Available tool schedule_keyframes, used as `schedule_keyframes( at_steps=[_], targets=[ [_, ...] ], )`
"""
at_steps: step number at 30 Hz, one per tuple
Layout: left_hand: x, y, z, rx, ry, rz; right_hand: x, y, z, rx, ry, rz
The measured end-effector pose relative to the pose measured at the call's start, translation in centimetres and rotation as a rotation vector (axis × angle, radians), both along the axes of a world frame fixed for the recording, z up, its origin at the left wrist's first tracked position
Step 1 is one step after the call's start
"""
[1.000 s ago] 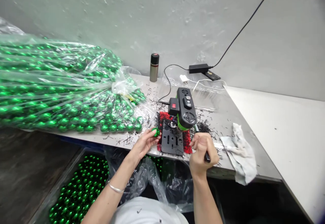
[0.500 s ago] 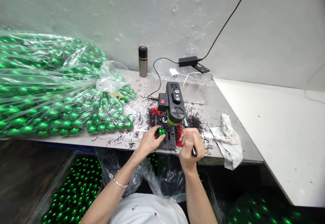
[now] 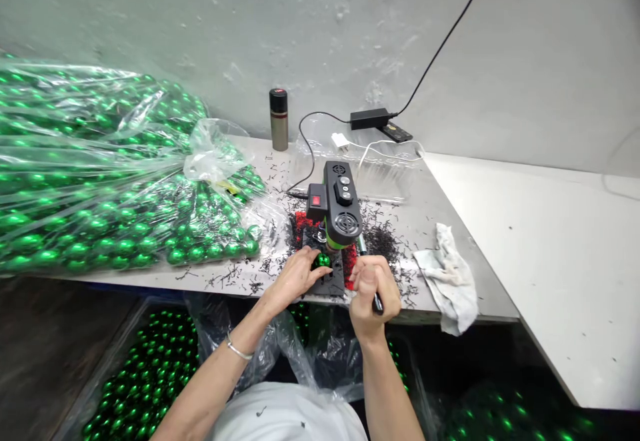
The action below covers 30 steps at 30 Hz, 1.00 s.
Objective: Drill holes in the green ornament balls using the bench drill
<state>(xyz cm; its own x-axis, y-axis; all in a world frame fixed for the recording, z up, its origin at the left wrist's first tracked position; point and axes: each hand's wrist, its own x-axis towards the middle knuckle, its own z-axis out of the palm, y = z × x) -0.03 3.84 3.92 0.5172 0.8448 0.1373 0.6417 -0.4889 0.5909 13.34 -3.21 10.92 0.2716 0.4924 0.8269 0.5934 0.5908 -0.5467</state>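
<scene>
A shiny green ball (image 3: 324, 261) sits between the thumb and fingers of my left hand (image 3: 296, 274). It rests over a black base plate (image 3: 327, 286), just below the front end of a small black machine (image 3: 344, 201) with vents, buttons and a red switch. Whether the machine's underside touches the ball is hidden. My right hand (image 3: 374, 292) is wrapped around the black-tipped lever (image 3: 379, 305) at the machine's right side. Red matting (image 3: 351, 274) shows beneath the machine, and dark shavings (image 3: 383, 244) lie thickly around it.
A big clear bag of green balls (image 3: 125, 181) fills the table's left. Behind stand a flask (image 3: 279, 121), a power adapter (image 3: 369, 119) and a clear plastic tray (image 3: 385, 184). A white cloth (image 3: 450, 281) hangs over the front edge. More green balls (image 3: 145, 374) lie below.
My left hand has moved the green ball slightly right, closer under the machine's head, and its fingers have shifted around it. My right hand stays on the lever.
</scene>
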Motion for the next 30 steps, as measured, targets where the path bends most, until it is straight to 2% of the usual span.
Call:
schedule_keyframes(
  at_steps=[6, 11, 15, 18, 30],
  targets=[
    [0.7, -0.6, -1.6, 0.148, -0.096, 0.125, 0.0, -0.1, -0.2, -0.002, 0.002, 0.007],
    [1.0, -0.6, -2.6, 0.216, -0.194, 0.153, 0.1, 0.1, -2.2, 0.026, -0.007, 0.005],
    [0.9, -0.5, -2.8, 0.199, -0.221, 0.145, 0.2, 0.3, -4.6, 0.068, -0.05, -0.016],
    [0.8, -0.6, -2.8, 0.188, -0.225, 0.143, 0.2, 0.4, -5.6, 0.067, -0.052, -0.026],
    [0.9, -0.6, -3.1, 0.208, -0.215, 0.137, 0.0, 0.9, -7.3, 0.11, -0.019, -0.043]
  ],
)
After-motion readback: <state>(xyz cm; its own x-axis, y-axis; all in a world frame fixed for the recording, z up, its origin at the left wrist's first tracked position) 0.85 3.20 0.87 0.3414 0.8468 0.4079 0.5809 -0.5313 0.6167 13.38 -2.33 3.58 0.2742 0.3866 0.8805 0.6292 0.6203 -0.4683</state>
